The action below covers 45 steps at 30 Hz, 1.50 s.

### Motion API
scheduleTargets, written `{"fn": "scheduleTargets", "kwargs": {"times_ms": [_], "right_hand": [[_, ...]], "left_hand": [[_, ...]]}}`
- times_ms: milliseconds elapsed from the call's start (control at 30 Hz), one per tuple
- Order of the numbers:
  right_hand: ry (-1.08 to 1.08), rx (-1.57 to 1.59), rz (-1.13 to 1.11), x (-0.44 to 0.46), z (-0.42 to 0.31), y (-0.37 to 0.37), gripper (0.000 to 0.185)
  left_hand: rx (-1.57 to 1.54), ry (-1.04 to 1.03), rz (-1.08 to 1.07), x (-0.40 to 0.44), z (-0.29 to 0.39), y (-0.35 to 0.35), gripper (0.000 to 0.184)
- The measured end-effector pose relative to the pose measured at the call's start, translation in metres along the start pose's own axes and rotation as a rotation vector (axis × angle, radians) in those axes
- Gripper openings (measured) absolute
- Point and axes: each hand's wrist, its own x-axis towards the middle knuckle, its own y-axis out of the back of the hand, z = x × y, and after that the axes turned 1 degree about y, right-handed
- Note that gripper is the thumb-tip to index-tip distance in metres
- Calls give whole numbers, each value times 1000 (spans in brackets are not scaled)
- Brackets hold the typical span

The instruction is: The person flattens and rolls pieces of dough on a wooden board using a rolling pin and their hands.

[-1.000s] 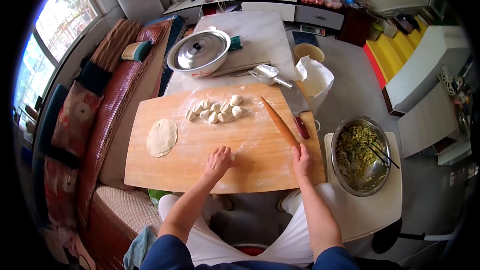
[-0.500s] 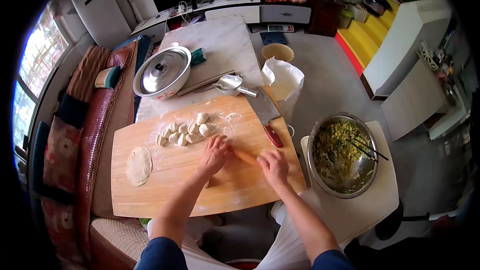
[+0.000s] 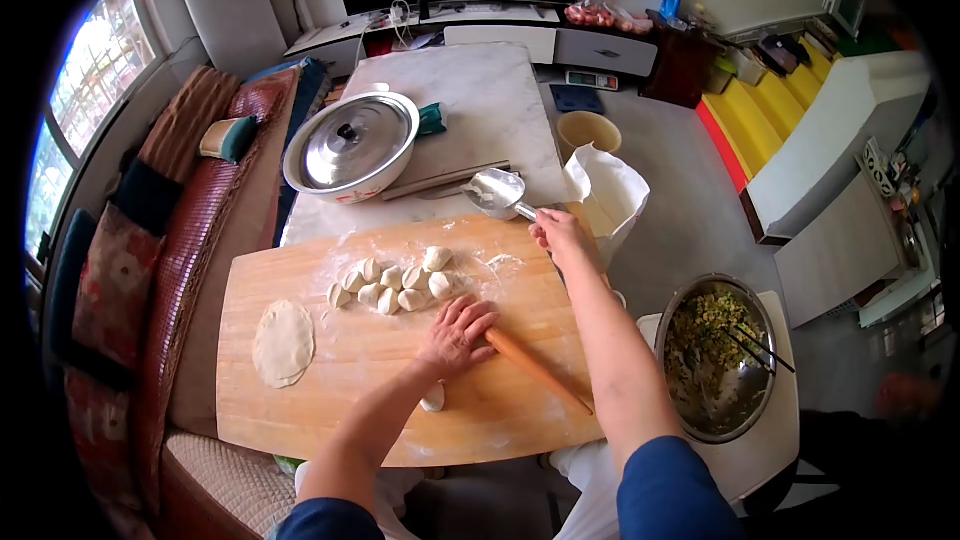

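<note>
My right hand (image 3: 562,232) grips the handle of a metal scoop (image 3: 495,192) with white flour in it, at the back right corner of the wooden board (image 3: 360,420). On the board, my left hand (image 3: 459,336) lies with fingers spread, touching the upper end of the rolling pin (image 3: 540,370). Just below that hand is a single dough piece (image 3: 433,398). Several dough pieces (image 3: 389,280) sit grouped behind it. Flat round wrappers (image 3: 284,344) lie at the board's left. My right forearm hides most of the cleaver.
Behind the board, a lidded pot (image 3: 350,145) stands on the marble table (image 3: 480,75). A white bag (image 3: 607,195) and a beige bucket (image 3: 588,132) are at the right. A steel bowl (image 3: 715,358) of chopped filling with chopsticks rests on a side stand (image 3: 775,430).
My right hand has let go of the rolling pin, moved forward and taken hold of the scoop's handle. The pin now slants toward the near right. The camera view has shifted.
</note>
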Motion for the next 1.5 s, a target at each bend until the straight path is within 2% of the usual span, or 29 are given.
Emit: {"fn": "scheduleTargets", "kwargs": {"times_ms": [100,267,400,500,600,633,767,867,1000,1133,1300,1500], "right_hand": [[23,108,100,-5,-5,3,18],[239,317,145,-12,-58,75,12],[473,20,355,1,-77,139,21],[719,-653,700,16,-73,164,24],[432,-1108,724,10,-79,151,26],[326,-1099,683,10,-80,144,24],[129,-1350,566,50,-56,134,23],[58,-1488,472,84,-28,135,22],[-16,-1548,396,98,-2,130,22],[-87,-1543,371,106,24,135,33],[-274,-1120,486,120,42,140,41],[-266,-1193,398,132,56,152,38]], "left_hand": [[-22,20,-6,2,3,1,65],[-34,23,-9,2,3,1,65],[-31,28,-20,4,4,3,64],[-48,38,-34,4,4,4,62],[-54,33,-39,6,8,9,62],[-52,30,-36,7,8,9,61],[-55,36,-34,7,6,8,60],[-45,25,-32,7,4,8,64],[-41,34,-51,9,4,10,61],[-32,34,-62,11,4,11,60],[-27,39,-76,12,2,9,60],[-50,69,-101,14,6,12,60]]}}
